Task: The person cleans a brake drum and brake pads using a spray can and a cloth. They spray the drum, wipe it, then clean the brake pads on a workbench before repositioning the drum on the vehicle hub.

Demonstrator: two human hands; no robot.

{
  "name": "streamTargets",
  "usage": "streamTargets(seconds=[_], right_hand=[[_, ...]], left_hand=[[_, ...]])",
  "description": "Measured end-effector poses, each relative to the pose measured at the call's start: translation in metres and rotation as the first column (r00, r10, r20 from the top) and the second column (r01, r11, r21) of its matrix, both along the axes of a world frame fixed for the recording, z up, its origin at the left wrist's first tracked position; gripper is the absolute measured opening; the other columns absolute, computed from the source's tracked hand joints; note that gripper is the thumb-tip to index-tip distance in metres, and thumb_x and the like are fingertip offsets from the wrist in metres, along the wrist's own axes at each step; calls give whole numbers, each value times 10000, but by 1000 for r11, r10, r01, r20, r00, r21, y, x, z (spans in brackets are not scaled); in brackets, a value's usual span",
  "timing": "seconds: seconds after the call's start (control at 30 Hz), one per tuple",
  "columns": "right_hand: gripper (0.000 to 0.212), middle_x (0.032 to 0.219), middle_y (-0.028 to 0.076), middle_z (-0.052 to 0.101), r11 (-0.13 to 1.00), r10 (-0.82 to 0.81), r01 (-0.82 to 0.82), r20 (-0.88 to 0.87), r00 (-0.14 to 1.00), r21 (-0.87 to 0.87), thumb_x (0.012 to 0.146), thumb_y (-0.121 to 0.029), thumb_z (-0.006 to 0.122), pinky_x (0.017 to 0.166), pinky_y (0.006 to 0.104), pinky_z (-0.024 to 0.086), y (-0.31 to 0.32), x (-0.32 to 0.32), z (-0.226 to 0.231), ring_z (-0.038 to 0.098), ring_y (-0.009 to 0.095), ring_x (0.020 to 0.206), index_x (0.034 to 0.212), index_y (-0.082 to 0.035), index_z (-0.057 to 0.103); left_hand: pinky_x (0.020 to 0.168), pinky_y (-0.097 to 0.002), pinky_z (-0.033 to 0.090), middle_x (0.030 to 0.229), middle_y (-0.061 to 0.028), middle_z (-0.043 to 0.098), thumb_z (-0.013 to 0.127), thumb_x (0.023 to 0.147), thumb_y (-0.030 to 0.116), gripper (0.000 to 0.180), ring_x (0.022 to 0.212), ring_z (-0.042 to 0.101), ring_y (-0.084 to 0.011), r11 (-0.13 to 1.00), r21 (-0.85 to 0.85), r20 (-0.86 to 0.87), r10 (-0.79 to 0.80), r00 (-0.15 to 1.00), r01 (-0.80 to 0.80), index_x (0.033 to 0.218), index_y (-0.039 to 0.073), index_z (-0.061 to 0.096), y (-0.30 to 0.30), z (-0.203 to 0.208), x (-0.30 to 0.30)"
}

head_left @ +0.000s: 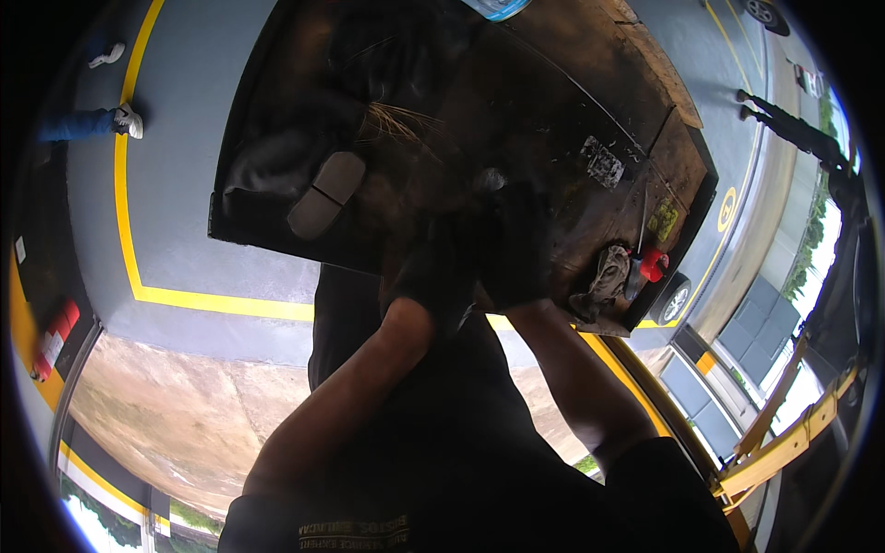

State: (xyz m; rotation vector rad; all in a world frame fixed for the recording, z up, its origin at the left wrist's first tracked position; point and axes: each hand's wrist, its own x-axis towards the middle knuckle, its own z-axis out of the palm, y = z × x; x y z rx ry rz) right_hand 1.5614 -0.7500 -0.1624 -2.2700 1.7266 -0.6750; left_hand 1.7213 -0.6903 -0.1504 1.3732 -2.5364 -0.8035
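Both gloved hands meet at mid-frame against a dark, grimy panel (553, 111): left hand (438, 276) and right hand (516, 249) pressed close together. Whether they grip anything, I cannot tell. A red-capped bottle (645, 267) sits right of them.

Both forearms rise from lower frame to centre; gloved left hand (433, 276) and right hand (516, 253) close together, fingers curled.

Single head-worn fisheye view, tilted steeply over the person's own chest and forearms, close on a dark grimy panel (553, 120) at arm's length, grey floor (194, 157) with yellow lines curving around, edges bent toward the black rim
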Motion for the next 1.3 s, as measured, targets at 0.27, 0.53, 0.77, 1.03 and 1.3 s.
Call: streamTargets(seconds=[0.27, 0.53, 0.77, 1.03, 1.3], right_hand=[[254, 1227, 146, 677, 993, -96, 107, -193, 976, 47, 929, -244, 682, 901, 511, 534, 7, -4, -6, 681, 376, 1021, 1119, -76, 705], [336, 1337, 166, 654, 925, -326, 343, -122, 938, 166, 977, -301, 654, 1001, 507, 525, 3, -8, -5, 652, 395, 1148, 1223, -75, 694], [473, 1364, 176, 643, 868, -296, 307, -90, 951, 390, 965, -370, 677, 1037, 507, 506, 9, -13, -6, 620, 402, 1234, 1347, -92, 649], [422, 1456, 143, 603, 889, -195, 247, -168, 966, 386, 949, -320, 674, 1064, 513, 492, -2, -12, -3, 593, 388, 1308, 1333, -147, 688], [305, 1310, 195, 663, 951, -196, 222, -134, 971, 216, 974, -301, 638, 983, 534, 510, -14, -8, 17, 652, 397, 1173, 1196, -117, 737]], left_hand=[[1061, -468, 483, 1279, -246, 624, 640, 918, 56, 415, 1232, 586, -416, 996, 33, -310, 89, 946, -83, 1316, -57, 615, -3, -15, 12], [923, -377, 549, 1192, -125, 666, 618, 1020, 55, 413, 1088, 654, -235, 826, 537, -490, 471, 733, -172, 1422, -19, 558, 17, -52, 25], [726, -241, 491, 1032, 9, 644, 638, 1064, 211, 345, 869, 582, -38, 837, 452, -592, 540, 599, -308, 1370, 57, 602, 30, -80, 13], [885, -337, 546, 1198, -104, 665, 546, 1104, 193, 356, 1024, 658, -193, 123, 992, -120, 932, 341, 15, 1388, -18, 583, 15, -54, 30], [787, -277, 543, 1182, -71, 666, 552, 1095, 192, 339, 967, 642, -107, 511, 847, -419, 811, 410, -146, 1368, 0, 608, 10, -21, 21]])
